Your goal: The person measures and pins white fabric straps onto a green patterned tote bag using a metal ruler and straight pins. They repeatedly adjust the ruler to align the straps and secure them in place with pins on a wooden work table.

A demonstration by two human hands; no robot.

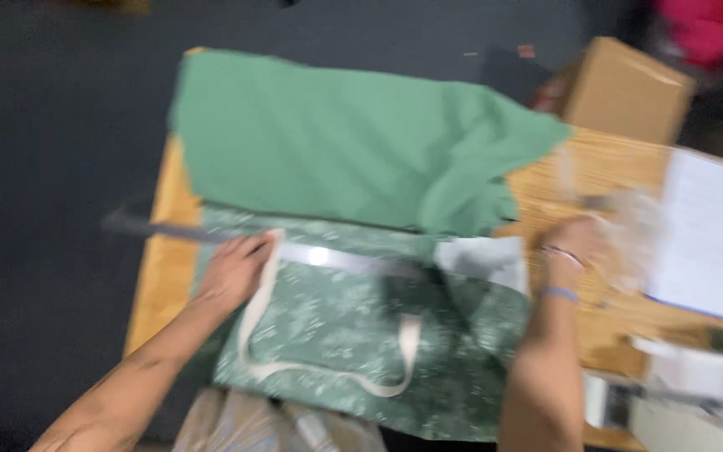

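My left hand [234,269] rests flat on a long metal ruler [328,258] that lies across a green patterned fabric bag [336,335] with a cream strap [328,377]. Plain green cloth [328,142] is spread over the far half of the wooden table [165,251]. To the right, my right hand [575,247] is blurred and grips a clear crumpled plastic piece [629,234] above the table. A white scrap [483,258] lies between the two hands.
A cardboard box [625,88] stands at the back right. A white sheet or board [709,230] lies at the right edge, with a white machine [688,393] at the lower right. Dark floor surrounds the table on the left.
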